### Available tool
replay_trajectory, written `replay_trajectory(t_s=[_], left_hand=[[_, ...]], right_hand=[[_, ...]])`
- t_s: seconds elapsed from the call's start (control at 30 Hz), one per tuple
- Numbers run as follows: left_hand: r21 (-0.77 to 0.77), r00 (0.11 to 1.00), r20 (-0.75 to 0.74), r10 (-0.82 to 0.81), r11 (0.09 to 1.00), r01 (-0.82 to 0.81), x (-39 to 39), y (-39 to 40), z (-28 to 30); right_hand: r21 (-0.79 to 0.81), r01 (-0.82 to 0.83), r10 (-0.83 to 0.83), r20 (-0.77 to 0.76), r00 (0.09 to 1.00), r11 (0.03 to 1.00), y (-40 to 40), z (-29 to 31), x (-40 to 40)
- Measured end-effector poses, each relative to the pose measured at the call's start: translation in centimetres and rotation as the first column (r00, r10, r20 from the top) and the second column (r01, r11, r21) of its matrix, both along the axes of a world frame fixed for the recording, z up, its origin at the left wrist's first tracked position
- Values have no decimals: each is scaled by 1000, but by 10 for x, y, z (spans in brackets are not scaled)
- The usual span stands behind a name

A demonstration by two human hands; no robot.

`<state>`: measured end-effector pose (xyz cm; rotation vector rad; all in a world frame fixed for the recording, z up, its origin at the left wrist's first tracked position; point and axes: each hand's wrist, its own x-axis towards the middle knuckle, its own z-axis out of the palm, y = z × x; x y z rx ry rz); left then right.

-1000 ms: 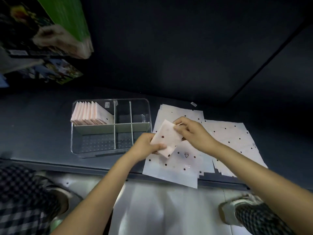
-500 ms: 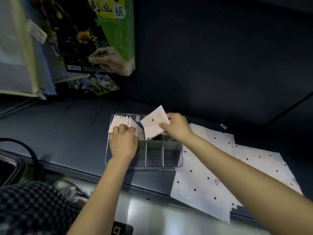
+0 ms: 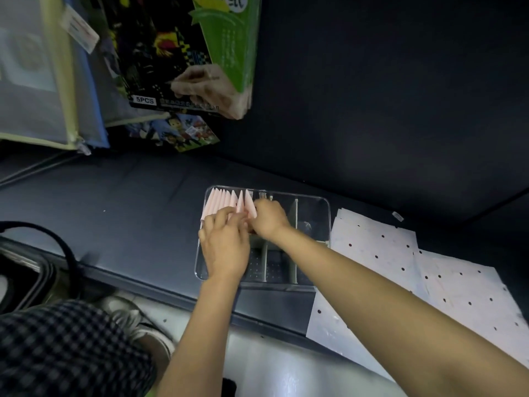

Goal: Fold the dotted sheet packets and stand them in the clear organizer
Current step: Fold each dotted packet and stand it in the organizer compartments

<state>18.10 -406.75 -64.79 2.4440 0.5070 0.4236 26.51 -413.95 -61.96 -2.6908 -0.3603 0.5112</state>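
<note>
Grip of both hands, left hand (image 3: 226, 247) and right hand (image 3: 267, 217), indiscernible, fingertips buried among pink folded packets (image 3: 226, 200) in clear organizer (image 3: 326, 219).

Both hands over clear organizer (image 3: 323, 204), far-left compartment. Left hand (image 3: 224, 247) rests on upright pink folded packets (image 3: 220, 200); right hand (image 3: 269, 217) touches the rightmost packet. Dotted sheets (image 3: 400, 267) lie just right.

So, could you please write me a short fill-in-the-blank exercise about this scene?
1. The folded pink packets stand in the organizer's far-____ compartment.
2. The clear organizer sits to the ____ of the flat dotted sheets.
3. Both the left hand and right hand are at the ____.

Missing words: left; left; packets
</note>
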Motion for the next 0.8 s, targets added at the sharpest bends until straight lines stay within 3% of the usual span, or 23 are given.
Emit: replay_trajectory(t_s=[0.1, 0.23, 0.3, 0.4, 0.5, 0.6, 0.7, 0.8], left_hand=[[-40, 997, 67, -45, 998, 48, 0, -2, 4], [24, 990, -43, -134, 990, 135, 0, -1, -1], [47, 993, -49, -108, 993, 111, -3, -2, -2], [73, 992, 55, -114, 991, 110, -5, -13, 3], [16, 955, 170, -243, 970, 244, -12, -43, 12], [-26, 879, 154, -451, 887, 460, -33, -88, 8], [-88, 693, -55, -719, 695, 714, -62, -134, -14], [-65, 452, -372, -811, 508, 859, -93, -156, -49]], right_hand=[[124, -40, 54, -109, 993, 991, -3, -1, -4], [256, 0, 35, -134, 990, 967, -23, 2, -15], [381, 34, 1, -91, 996, 924, -45, 7, -30], [481, 23, -49, 42, 998, 876, -103, 10, -58], [392, 65, -115, 106, 988, 918, -180, 0, -92], [205, 142, -156, 55, 986, 968, -250, -19, -128], [29, 78, -78, -4, 997, 997, -300, -41, -162], [-131, -44, 42, -22, 999, 990, -330, -62, -189]])
